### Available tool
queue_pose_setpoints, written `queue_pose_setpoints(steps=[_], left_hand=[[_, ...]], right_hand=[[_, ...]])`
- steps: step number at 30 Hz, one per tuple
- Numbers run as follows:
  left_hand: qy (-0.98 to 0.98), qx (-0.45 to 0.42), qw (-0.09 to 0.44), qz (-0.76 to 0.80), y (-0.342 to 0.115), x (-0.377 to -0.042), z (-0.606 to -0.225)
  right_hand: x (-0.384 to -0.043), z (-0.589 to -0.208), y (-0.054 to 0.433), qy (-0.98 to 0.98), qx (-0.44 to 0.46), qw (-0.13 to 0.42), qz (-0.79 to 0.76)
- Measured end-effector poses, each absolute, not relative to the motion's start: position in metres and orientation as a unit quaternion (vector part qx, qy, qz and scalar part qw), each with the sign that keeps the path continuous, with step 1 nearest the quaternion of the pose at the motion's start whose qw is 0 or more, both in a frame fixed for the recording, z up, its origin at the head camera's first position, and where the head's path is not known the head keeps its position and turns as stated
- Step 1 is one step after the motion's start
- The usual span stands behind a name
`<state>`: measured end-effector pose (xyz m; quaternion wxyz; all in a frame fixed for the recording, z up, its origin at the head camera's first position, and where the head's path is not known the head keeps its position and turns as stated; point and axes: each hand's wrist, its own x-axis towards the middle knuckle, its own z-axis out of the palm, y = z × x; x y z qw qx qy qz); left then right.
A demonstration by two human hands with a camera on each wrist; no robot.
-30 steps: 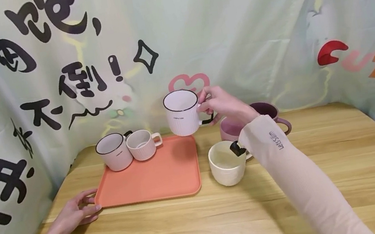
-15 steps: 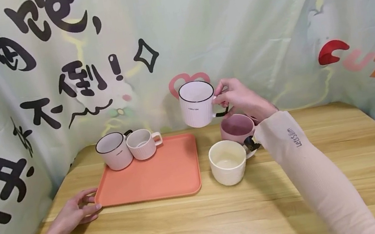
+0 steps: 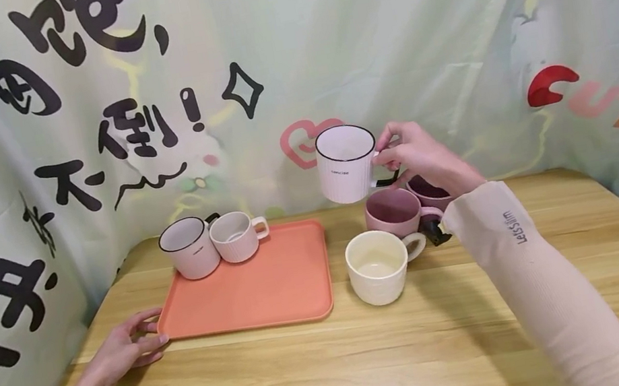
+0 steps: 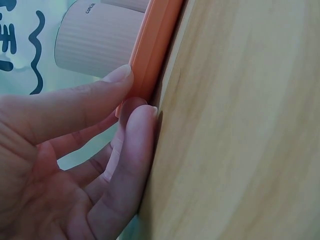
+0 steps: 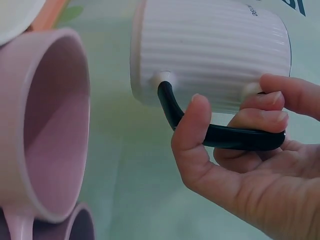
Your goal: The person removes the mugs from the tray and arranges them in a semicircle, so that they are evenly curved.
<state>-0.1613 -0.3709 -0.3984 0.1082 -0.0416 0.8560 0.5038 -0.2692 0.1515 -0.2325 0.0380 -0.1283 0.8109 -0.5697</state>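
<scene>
My right hand point(image 3: 423, 157) grips the black handle point(image 5: 245, 137) of a white ribbed mug point(image 3: 345, 170) with a dark rim, holding it upright in the air behind the cream cup point(image 3: 377, 274). At the left, my left hand point(image 3: 121, 354) pinches the near left corner of an orange tray point(image 3: 264, 289); in the left wrist view the thumb lies on the tray's rim and fingers reach under it. On the tray's back left stand another white dark-rimmed mug point(image 3: 192, 253) and a smaller white cup point(image 3: 236, 239), side by side.
Right of the tray, the cream cup has its handle pointing right. Behind it stands a pink mug point(image 3: 392, 210), and a dark purple mug point(image 3: 428, 190) is partly hidden by my right hand. A printed curtain point(image 3: 394, 35) hangs behind the wooden table point(image 3: 292, 380).
My right hand has carried the white mug rightward and slightly up, from over the tray's back right edge to beside the pink mug. The left hand and tray stay put.
</scene>
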Motion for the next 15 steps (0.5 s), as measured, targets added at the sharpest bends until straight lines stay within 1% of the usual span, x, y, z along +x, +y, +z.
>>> queue_pose_setpoints(steps=[15], left_hand=[[0.854,-0.041,0.112,0.506,-0.370,-0.160,-0.397]], right_hand=[[-0.268,-0.236,0.180,0.819,-0.099,-0.003,-0.566]])
